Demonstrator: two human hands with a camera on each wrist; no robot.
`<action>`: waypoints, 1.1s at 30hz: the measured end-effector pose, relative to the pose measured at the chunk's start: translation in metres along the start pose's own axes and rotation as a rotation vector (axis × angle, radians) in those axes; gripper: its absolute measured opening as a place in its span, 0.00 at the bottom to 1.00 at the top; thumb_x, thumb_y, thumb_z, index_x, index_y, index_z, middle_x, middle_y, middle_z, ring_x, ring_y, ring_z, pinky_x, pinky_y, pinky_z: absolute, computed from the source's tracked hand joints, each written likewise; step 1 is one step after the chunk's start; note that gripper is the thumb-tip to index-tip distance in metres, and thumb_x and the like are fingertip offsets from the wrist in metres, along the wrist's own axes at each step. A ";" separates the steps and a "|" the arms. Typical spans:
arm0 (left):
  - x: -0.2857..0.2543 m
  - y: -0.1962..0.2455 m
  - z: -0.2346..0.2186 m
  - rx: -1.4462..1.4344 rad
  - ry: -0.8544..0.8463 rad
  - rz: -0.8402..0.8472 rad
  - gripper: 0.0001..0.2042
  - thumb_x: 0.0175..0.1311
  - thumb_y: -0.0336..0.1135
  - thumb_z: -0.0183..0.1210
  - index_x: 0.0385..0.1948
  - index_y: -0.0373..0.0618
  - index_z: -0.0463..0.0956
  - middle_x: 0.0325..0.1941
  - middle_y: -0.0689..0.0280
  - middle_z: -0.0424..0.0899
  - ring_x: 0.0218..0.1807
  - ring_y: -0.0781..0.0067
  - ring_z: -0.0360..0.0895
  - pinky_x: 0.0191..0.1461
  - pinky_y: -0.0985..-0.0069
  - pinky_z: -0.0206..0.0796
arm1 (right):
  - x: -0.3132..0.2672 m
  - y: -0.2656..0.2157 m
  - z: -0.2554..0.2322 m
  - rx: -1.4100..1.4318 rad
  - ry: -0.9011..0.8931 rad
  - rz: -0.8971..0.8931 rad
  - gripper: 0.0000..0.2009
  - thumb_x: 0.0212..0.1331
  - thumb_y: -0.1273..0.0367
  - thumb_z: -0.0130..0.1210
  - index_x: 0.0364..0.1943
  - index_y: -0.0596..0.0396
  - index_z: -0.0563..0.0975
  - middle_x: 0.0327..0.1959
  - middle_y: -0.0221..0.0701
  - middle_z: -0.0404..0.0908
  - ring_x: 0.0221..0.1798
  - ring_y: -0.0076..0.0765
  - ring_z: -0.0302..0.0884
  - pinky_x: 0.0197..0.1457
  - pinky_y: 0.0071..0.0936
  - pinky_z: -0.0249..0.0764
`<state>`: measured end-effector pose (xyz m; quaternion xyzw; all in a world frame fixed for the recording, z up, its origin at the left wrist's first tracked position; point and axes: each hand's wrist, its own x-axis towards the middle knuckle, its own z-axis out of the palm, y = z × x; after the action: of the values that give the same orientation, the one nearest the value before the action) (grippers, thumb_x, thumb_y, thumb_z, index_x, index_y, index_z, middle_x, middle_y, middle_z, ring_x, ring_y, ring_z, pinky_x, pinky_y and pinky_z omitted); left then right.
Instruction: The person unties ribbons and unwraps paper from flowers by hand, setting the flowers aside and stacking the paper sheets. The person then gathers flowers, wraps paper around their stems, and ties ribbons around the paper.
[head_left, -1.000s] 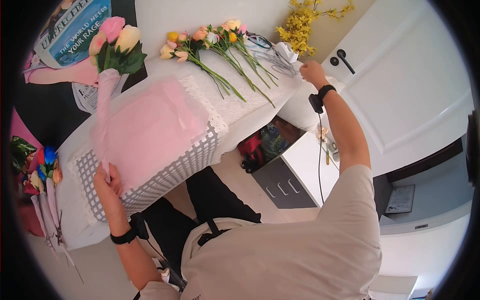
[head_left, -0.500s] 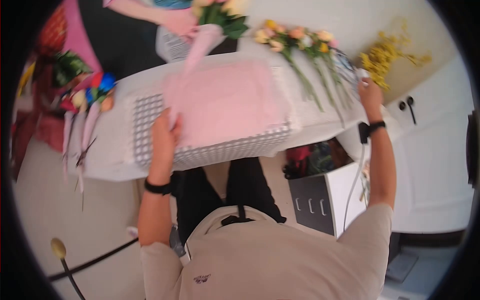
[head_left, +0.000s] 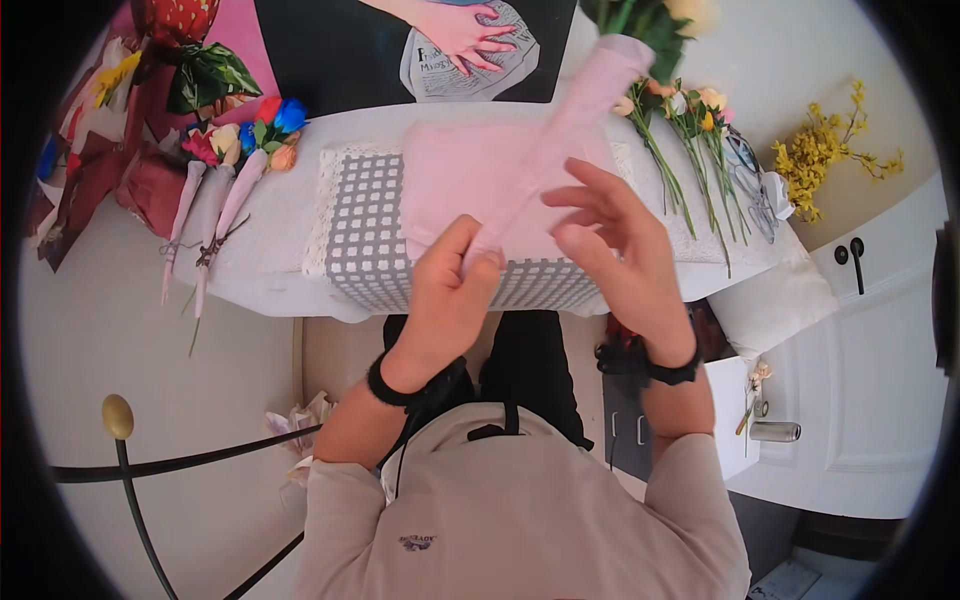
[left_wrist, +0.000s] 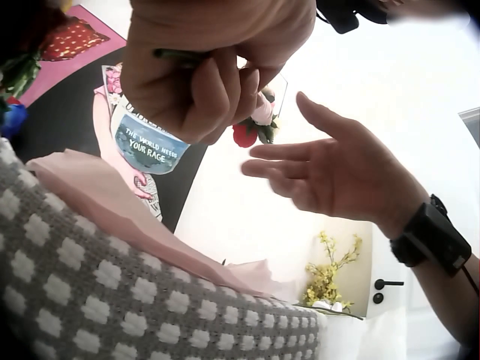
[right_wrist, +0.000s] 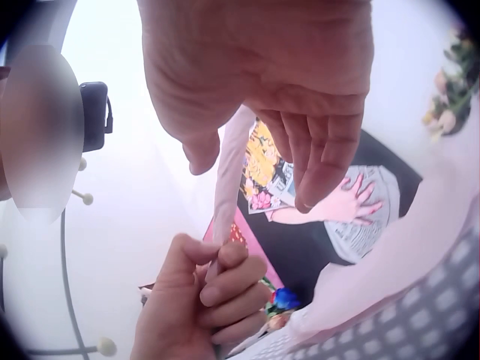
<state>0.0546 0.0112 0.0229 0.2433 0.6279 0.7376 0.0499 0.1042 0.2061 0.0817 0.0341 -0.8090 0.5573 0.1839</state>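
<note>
My left hand grips the narrow lower end of a flower bouquet wrapped in pink paper. The bouquet slants up to the right, its cream blooms and green leaves cut off by the top of the head view. Just right of the wrap is my right hand, fingers spread and bent a little, holding nothing. In the right wrist view the left fingers curl round the thin wrapped end below the right palm. Sheets of pink tissue paper lie under both hands on a grey-and-white checked cloth.
Several loose flower stems lie at the table's right, near yellow blossom sprigs. Small wrapped flowers lie at the left. A drawer cabinet and a white cushion are at right, a thin stand at lower left.
The right hand has come from the white item at the table's far right to beside the wrap. The left hand keeps its grip, with the bouquet now leaning right. The head view has shifted.
</note>
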 end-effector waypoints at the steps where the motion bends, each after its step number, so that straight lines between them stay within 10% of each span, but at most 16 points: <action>1: -0.006 0.004 0.002 0.000 0.005 -0.004 0.08 0.74 0.30 0.50 0.44 0.38 0.77 0.32 0.76 0.74 0.34 0.89 0.65 0.38 0.83 0.58 | 0.004 0.007 0.011 0.146 -0.030 -0.016 0.20 0.68 0.68 0.65 0.62 0.59 0.79 0.43 0.32 0.87 0.44 0.21 0.83 0.45 0.22 0.77; 10: -0.027 -0.010 0.004 0.041 -0.135 -0.043 0.07 0.78 0.28 0.46 0.50 0.39 0.68 0.32 0.67 0.72 0.33 0.80 0.66 0.38 0.76 0.62 | -0.006 0.009 0.039 0.274 0.081 0.070 0.14 0.66 0.67 0.70 0.49 0.63 0.82 0.38 0.27 0.86 0.38 0.15 0.78 0.40 0.17 0.73; 15: -0.032 -0.025 0.027 0.257 0.194 0.223 0.09 0.77 0.31 0.47 0.53 0.38 0.68 0.29 0.67 0.69 0.29 0.76 0.64 0.34 0.71 0.63 | -0.008 0.011 0.052 0.337 0.232 -0.007 0.16 0.64 0.67 0.72 0.46 0.64 0.82 0.36 0.28 0.87 0.33 0.15 0.77 0.36 0.18 0.72; 19: -0.026 -0.030 0.017 0.109 0.117 0.209 0.10 0.77 0.33 0.47 0.51 0.37 0.69 0.28 0.69 0.68 0.25 0.76 0.62 0.30 0.72 0.62 | -0.014 0.004 0.048 0.171 0.078 0.053 0.16 0.67 0.73 0.68 0.55 0.64 0.79 0.45 0.31 0.87 0.45 0.21 0.82 0.51 0.23 0.78; 21: -0.030 -0.014 0.015 -0.335 0.076 -0.299 0.12 0.79 0.39 0.44 0.45 0.39 0.69 0.27 0.70 0.69 0.24 0.79 0.61 0.28 0.76 0.58 | -0.014 0.002 0.049 0.153 0.035 0.041 0.17 0.68 0.73 0.68 0.57 0.64 0.78 0.45 0.31 0.87 0.46 0.22 0.82 0.52 0.24 0.78; 28: -0.019 -0.024 -0.012 -0.717 -0.536 -0.544 0.18 0.80 0.48 0.35 0.42 0.43 0.68 0.27 0.72 0.67 0.27 0.83 0.60 0.29 0.80 0.53 | -0.010 0.010 0.048 0.386 0.016 -0.055 0.16 0.66 0.70 0.69 0.52 0.64 0.79 0.39 0.30 0.86 0.41 0.19 0.81 0.44 0.20 0.77; 31: -0.025 -0.022 0.010 -0.279 -0.201 -0.341 0.13 0.80 0.42 0.41 0.45 0.42 0.67 0.29 0.70 0.68 0.29 0.82 0.61 0.33 0.78 0.57 | -0.012 0.024 0.047 0.161 0.137 -0.034 0.17 0.65 0.70 0.70 0.52 0.63 0.78 0.37 0.29 0.85 0.39 0.19 0.81 0.43 0.21 0.76; 33: -0.034 -0.027 0.023 0.125 0.049 0.088 0.08 0.77 0.34 0.48 0.49 0.41 0.66 0.34 0.68 0.69 0.33 0.81 0.62 0.37 0.77 0.59 | -0.013 0.022 0.049 -0.005 0.218 -0.021 0.17 0.65 0.69 0.71 0.52 0.63 0.78 0.37 0.28 0.84 0.38 0.19 0.80 0.42 0.20 0.76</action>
<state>0.0876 0.0245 -0.0104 0.2552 0.6626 0.7040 -0.0131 0.0976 0.1674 0.0423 -0.0187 -0.7851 0.5537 0.2767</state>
